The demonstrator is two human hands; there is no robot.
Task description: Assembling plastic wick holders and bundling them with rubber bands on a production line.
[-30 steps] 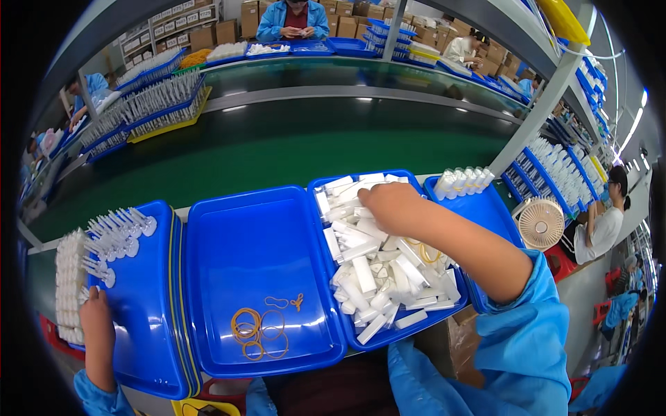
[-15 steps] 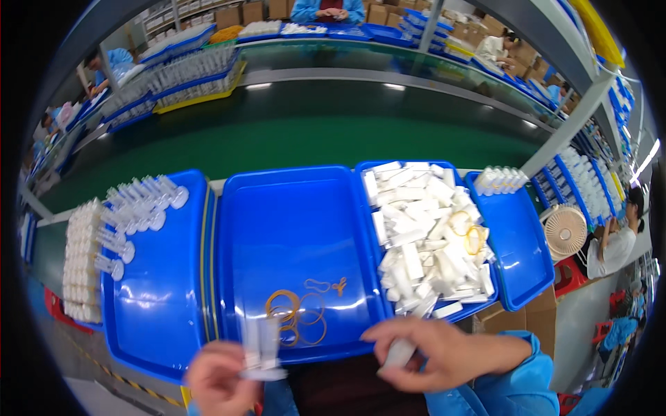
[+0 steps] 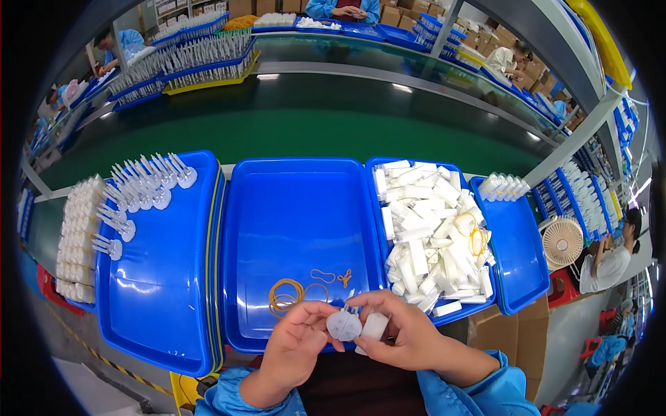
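Close together over the front edge of the middle blue tray [image 3: 298,201], both my hands are at work. Between the fingertips of my left hand [image 3: 298,340] is a translucent plastic piece with a round base and upright prongs [image 3: 343,326], its base turned toward me. A white plastic piece with a rounded end [image 3: 375,326] is gripped in my right hand [image 3: 406,333], whose fingertips also touch the pronged piece. Similar pronged pieces [image 3: 142,191] stand in rows in the left blue tray [image 3: 152,298]. Yellow rubber bands [image 3: 284,295] lie just behind my hands.
A tray heaped with white plastic pieces [image 3: 416,243] sits right of the middle tray. Beyond it are a smaller blue tray [image 3: 517,263] and a beige fan [image 3: 561,240]. White cylinders [image 3: 80,243] line the far left. A green conveyor belt [image 3: 312,121] runs behind; several people work around it.
My left hand has moved right and up, bringing the pronged piece to my right hand. My right hand has shifted slightly up, still with the white piece. The view has shifted a little.
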